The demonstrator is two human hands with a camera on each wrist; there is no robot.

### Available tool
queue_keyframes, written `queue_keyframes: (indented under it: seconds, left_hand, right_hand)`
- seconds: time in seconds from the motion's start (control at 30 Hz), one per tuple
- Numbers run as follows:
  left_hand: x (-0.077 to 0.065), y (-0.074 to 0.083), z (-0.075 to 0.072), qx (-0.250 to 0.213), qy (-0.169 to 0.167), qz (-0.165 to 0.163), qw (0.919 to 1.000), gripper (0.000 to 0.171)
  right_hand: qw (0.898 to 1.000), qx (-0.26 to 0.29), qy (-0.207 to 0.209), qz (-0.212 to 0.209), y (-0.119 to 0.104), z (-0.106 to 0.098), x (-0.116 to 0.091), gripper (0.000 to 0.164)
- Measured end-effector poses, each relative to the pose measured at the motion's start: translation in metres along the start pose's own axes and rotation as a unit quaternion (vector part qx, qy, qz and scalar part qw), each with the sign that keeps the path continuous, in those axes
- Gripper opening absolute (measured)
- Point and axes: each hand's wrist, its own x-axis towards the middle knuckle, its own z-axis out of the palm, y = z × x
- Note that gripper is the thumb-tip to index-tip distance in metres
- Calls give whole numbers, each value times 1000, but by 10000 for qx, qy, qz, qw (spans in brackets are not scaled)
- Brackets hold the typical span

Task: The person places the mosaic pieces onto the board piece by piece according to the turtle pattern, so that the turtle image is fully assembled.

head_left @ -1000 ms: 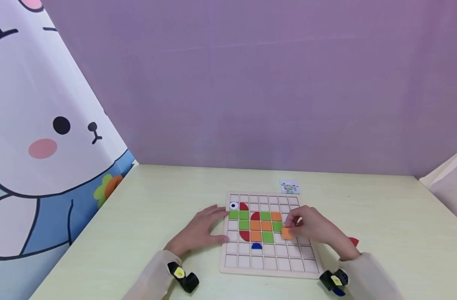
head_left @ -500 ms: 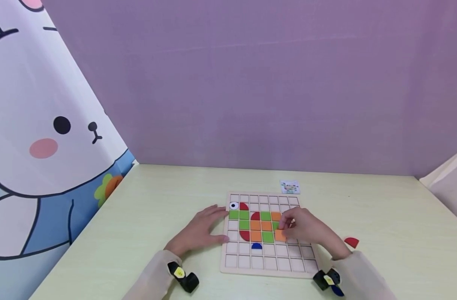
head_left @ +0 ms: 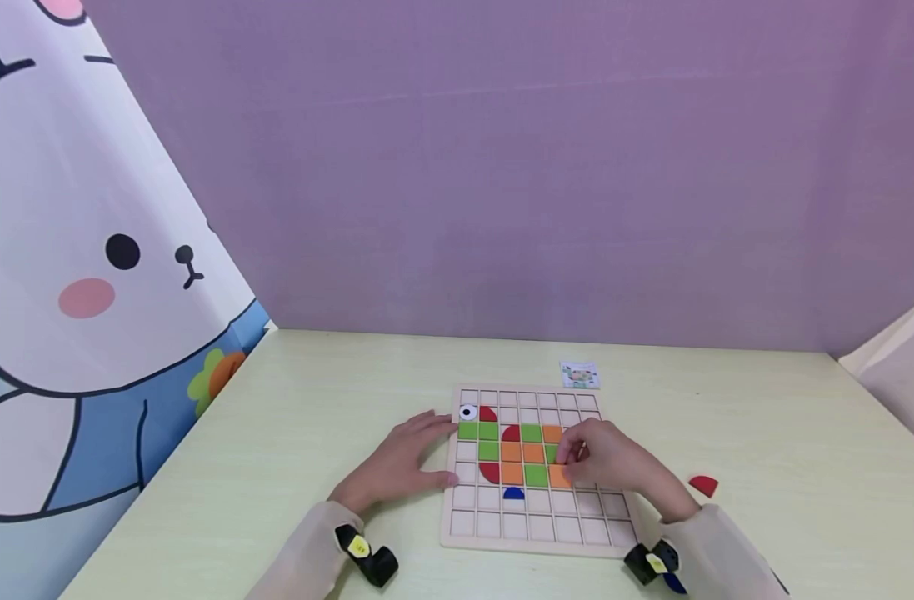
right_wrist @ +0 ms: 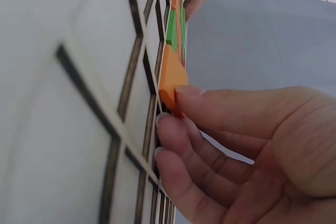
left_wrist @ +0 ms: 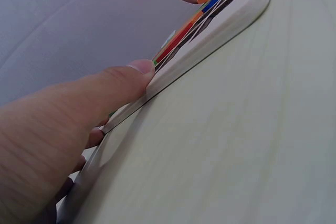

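Observation:
A wooden grid board [head_left: 512, 527] lies on the table, several of its cells filled with coloured tiles. My right hand [head_left: 605, 457] pinches an orange square tile [right_wrist: 171, 74] between thumb and fingers. In the right wrist view that tile is tilted at the grid, one edge right at a cell beside a green square tile [head_left: 535, 475]. Below the filled rows sits a blue half-round tile [head_left: 513, 493]. With its fingers stretched out, my left hand [head_left: 395, 465] rests against the board's left edge; the thumb presses the rim in the left wrist view.
Behind the board lies a small picture card [head_left: 580, 375]. To the right, a red quarter-round tile [head_left: 703, 485] lies loose on the table, and a blue piece [head_left: 675, 583] is partly hidden by my right wrist camera [head_left: 651, 562]. A purple partition [head_left: 546, 183] stands at the back.
My right hand has brought the orange tile leftward and slightly down, to the cell right of the lower green tile. The red quarter-round tile is now fully uncovered. My left hand stays put.

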Motion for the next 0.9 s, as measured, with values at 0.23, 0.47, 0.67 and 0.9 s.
queue_keyframes:
  seconds: [0.23,0.47,0.67,0.9]
  left_hand:
    - [0,-1,0,-15,3,2,10000,78]
    - [0,-2,2,-8,18,27,10000,78]
    - [1,-2,2,1,-23,-44,10000,79]
    - [0,-1,2,43,2,-32,10000,79]
  right_hand:
    - [10000,22,-21,-55,0,1,0,12]
    - [10000,66,0,61,0,2,-1,12]
    - [9997,50,53,219,-1,1,-3,13]
    - [9999,35,89,130,1,-4,-7,14]
